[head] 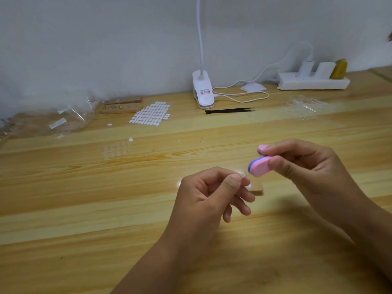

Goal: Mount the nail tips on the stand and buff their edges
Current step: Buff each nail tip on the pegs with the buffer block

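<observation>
Lying far L on table [63,209]: plastic bags [70,117], wooden stand [121,107], sheet of sticky tabs [150,113]; then clip lamp [202,92], tweezers [229,110]. L hand [212,194] pinches 1 clear nail tip [244,174] btwn thumb + forefinger, above small wooden block [258,189]. R hand [307,166] grips pink-purple buffer [259,166], end just beside tip; contact unclear. Power strip [314,81] back R.

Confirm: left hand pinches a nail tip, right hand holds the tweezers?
No. The right hand holds the pink buffer, not the tweezers; those lie on the table near the lamp. The left hand does pinch a nail tip. Head view shows it.
</observation>
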Demonstrator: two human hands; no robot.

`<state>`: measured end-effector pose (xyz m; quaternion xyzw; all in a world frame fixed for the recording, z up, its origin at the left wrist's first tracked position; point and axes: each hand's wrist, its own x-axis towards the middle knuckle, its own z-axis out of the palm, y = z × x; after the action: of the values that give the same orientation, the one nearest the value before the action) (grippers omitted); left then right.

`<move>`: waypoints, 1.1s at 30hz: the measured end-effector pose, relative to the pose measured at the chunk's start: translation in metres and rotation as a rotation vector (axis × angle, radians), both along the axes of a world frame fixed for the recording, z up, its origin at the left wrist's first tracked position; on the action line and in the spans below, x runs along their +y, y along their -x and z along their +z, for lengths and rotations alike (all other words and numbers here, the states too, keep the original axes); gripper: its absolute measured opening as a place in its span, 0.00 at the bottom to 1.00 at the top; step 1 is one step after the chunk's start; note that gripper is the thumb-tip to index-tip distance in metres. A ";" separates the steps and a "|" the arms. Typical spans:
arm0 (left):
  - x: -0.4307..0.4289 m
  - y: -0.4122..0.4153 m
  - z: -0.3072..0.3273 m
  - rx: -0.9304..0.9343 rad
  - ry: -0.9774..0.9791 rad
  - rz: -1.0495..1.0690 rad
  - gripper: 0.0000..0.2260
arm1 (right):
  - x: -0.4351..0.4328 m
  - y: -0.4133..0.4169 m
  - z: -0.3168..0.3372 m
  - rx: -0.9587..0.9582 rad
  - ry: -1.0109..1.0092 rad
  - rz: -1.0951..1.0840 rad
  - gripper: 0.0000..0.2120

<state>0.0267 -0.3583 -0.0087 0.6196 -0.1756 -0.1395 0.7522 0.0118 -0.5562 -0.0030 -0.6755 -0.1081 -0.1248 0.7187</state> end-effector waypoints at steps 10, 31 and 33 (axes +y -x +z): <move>0.002 0.001 0.003 0.000 -0.037 -0.014 0.10 | -0.003 -0.002 -0.002 0.031 -0.006 -0.002 0.10; 0.004 -0.002 0.005 -0.008 -0.085 -0.193 0.12 | 0.002 0.001 -0.006 0.031 -0.040 0.101 0.15; 0.004 0.000 0.005 -0.014 -0.084 -0.221 0.14 | 0.010 0.005 -0.007 0.005 0.007 0.197 0.10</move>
<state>0.0271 -0.3543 -0.0032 0.6283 -0.2420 -0.2245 0.7045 0.0067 -0.5461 -0.0104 -0.6645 -0.1727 -0.0518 0.7252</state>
